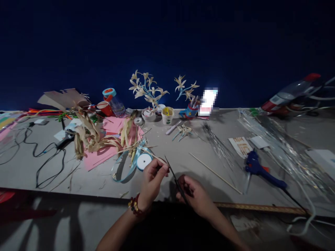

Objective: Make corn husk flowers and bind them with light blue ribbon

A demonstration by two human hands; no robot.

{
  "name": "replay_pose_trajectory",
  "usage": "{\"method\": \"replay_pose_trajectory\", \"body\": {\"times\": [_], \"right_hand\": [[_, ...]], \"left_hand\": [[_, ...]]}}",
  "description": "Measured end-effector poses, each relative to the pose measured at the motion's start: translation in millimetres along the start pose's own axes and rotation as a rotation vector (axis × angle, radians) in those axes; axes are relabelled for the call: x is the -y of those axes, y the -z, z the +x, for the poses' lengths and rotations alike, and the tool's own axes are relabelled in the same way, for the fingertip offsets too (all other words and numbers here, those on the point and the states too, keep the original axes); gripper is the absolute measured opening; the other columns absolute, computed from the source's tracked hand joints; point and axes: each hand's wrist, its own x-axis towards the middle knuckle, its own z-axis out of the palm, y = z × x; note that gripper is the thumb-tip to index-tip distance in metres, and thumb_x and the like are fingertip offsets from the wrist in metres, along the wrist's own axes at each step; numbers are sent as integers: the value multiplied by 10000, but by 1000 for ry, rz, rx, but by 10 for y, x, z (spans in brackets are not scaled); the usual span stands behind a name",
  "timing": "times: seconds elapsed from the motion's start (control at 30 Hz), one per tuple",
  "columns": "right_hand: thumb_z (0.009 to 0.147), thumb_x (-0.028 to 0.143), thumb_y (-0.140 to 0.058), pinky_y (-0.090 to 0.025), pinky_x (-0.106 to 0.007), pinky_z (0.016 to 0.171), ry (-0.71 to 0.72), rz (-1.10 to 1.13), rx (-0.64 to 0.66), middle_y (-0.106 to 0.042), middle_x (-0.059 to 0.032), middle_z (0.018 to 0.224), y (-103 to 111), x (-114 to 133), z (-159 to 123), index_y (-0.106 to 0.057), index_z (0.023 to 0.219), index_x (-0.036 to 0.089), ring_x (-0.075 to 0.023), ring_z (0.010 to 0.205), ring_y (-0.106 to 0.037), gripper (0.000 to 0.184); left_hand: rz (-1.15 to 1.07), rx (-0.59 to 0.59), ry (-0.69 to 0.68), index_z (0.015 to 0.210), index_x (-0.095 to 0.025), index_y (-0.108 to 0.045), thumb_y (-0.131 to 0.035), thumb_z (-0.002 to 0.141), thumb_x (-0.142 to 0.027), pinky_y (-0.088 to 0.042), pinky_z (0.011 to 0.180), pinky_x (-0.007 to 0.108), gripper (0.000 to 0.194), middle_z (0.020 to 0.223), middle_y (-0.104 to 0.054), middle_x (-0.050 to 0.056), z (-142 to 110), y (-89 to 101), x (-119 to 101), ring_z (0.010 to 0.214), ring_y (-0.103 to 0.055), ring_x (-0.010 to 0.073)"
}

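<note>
My left hand (154, 177) pinches a narrow strip of dried husk (152, 154), which trails up and left from the fingers. A red beaded bracelet circles that wrist. In my right hand (195, 194) is a pair of dark scissors (173, 172), pointing up and left, with the blade tip close to the left fingertips. Fingers hide the scissor handles. Just left of the left hand lie a ribbon spool (144, 161) and loose light blue ribbon (127, 173). A thin stick (214, 172) rests on the table to the right of the hands.
Dried corn husks (90, 136) lie over pink paper (98, 158) at left. Husk flowers on blue stems (149, 89) stand at the back near a white cup (167, 116). To the right are wires (218, 144), a blue glue gun (261, 170) and a tilted bottle (288, 93).
</note>
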Motion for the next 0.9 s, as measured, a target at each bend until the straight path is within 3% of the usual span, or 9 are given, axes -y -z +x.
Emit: {"method": "replay_pose_trajectory", "body": {"times": [0.3, 0.43, 0.57, 0.67, 0.77, 0.9], "right_hand": [[786, 391, -704, -338, -216, 515, -27, -7, -56, -455, 78, 594, 3, -37, -9, -459, 738, 226, -107, 541, -420, 300], [803, 465, -663, -371, -229, 513, -47, -36, -80, -462, 81, 549, 106, -72, -60, -414, 702, 237, -111, 491, -453, 353], [822, 420, -605, -412, -267, 559, -15, -450, -244, -582, 24, 613, 361, -159, -147, -491, 741, 234, -175, 569, -573, 233], [806, 294, -611, -459, -315, 658, -6, -878, -362, -713, -63, 880, 506, -176, -179, -611, 925, 225, -253, 776, -677, 138], [820, 245, -624, -473, -313, 688, 6, -1114, -378, -715, -90, 1047, 525, -115, -154, -636, 1032, 222, -264, 875, -704, 213], [839, 222, -654, -455, -294, 653, -40, -1296, -332, -718, -68, 987, 466, 33, -74, -657, 978, 220, -254, 861, -714, 139]], "left_hand": [[10, 28, 2, 777, -172, -581, -605, 934, -280, -413, 660, 247, 192, 697, -557, -14, 10, -39, 15, 664, -516, 123], [16, 70, -25, 763, -171, -582, -595, 936, -268, -415, 663, 257, 199, 720, -569, -1, 7, -23, -14, 674, -520, 130], [53, 144, -51, 751, -173, -565, -556, 956, -264, -412, 678, 270, 224, 716, -558, 3, 18, 38, -7, 679, -517, 138], [54, 203, -56, 737, -171, -564, -531, 964, -270, -409, 663, 272, 250, 699, -551, 8, 28, 67, 14, 667, -511, 142], [7, 247, -28, 723, -166, -568, -518, 964, -280, -402, 629, 266, 272, 693, -545, 13, 28, 61, 31, 642, -500, 138], [-88, 290, 19, 692, -169, -538, -529, 953, -303, -391, 603, 265, 294, 685, -539, 16, 0, 40, 44, 614, -481, 133]]}}
